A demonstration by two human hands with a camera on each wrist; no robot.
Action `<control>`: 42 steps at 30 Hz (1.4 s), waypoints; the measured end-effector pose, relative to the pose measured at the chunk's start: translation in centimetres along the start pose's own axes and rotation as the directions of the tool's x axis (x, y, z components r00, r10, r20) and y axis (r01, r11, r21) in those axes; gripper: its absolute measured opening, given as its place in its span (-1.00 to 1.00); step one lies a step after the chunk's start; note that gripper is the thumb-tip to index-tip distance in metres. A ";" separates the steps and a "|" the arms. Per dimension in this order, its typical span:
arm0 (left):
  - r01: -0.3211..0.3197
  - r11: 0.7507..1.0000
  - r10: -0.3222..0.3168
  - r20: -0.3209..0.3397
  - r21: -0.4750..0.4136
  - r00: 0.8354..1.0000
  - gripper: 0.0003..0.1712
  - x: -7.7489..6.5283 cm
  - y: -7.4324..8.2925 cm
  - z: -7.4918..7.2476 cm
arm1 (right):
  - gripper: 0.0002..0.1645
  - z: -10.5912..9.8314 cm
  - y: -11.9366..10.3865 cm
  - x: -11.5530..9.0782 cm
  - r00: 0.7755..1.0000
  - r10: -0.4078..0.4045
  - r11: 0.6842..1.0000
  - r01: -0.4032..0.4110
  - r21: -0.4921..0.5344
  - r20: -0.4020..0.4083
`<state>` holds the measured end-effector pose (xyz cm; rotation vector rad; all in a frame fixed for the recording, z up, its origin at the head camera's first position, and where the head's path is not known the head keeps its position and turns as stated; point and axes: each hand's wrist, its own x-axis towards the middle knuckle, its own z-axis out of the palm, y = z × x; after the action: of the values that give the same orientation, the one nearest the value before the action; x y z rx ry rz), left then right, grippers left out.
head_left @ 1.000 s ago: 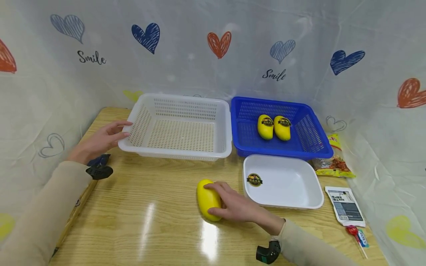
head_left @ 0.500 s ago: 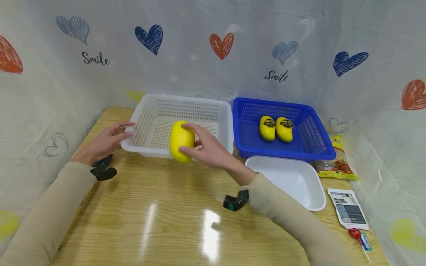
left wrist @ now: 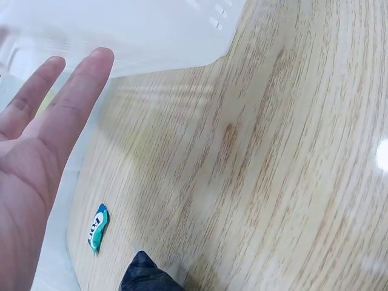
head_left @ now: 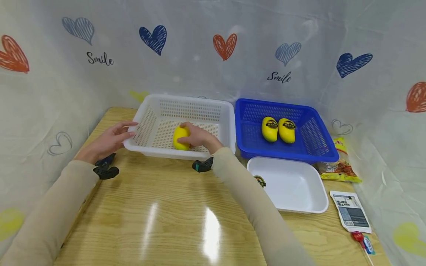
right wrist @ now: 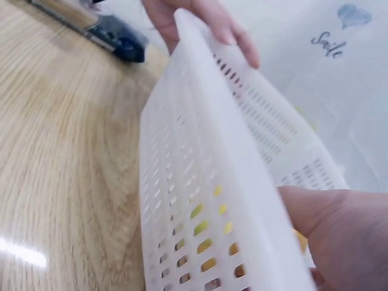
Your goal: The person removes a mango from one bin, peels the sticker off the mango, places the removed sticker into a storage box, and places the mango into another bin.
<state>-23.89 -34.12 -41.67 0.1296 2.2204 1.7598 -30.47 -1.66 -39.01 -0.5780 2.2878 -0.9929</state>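
Observation:
Inside the white basket (head_left: 143, 149), my right hand (head_left: 199, 136) grips a yellow mango (head_left: 179, 139) with thumb and fingers, low over the slotted floor. In the right wrist view, yellow shows through the holes of the basket wall (right wrist: 176, 151), and the mango is mostly hidden. My left hand (head_left: 110, 142) touches the basket's left rim with its fingers extended; the left wrist view shows those fingers (left wrist: 79, 100) against the basket's outer side. Two more yellow mangoes (head_left: 278, 130) with dark round labels lie side by side in the blue basket (head_left: 313, 135).
A shallow white tray (head_left: 293, 184) stands before the blue basket, a round label at its left side. Along the table's right edge lie a snack bag (head_left: 337, 166), a white-and-grey packet (head_left: 351, 212) and a red lollipop (head_left: 357, 237). A small wrapped candy (left wrist: 97, 228) lies at the left.
My right hand has lifted the mango off the table, carried it up and left, and lowered it into the white basket. My left hand has stayed at the basket's rim.

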 end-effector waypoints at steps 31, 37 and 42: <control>-0.009 0.998 0.009 0.004 0.061 1.000 -0.35 0.0 -0.4 0.0 | -0.41 -5.6 5.3 -15.4 0.936 -0.231 0.972 0.213 -0.096 -0.267; -0.012 0.998 0.012 0.010 0.054 1.000 -0.35 -0.2 -0.6 0.2 | -0.35 -9.8 10.3 -18.1 0.912 -0.033 0.999 0.036 0.001 -0.408; -0.018 0.998 0.018 0.007 0.060 1.000 -0.36 -0.2 -0.7 0.3 | -0.29 -12.8 14.3 -18.4 0.870 0.085 0.996 -0.077 0.038 -0.486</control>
<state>-23.55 -34.04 -42.34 0.1685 2.2749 1.7004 -27.42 24.64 -36.69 -0.2313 2.7104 -1.2239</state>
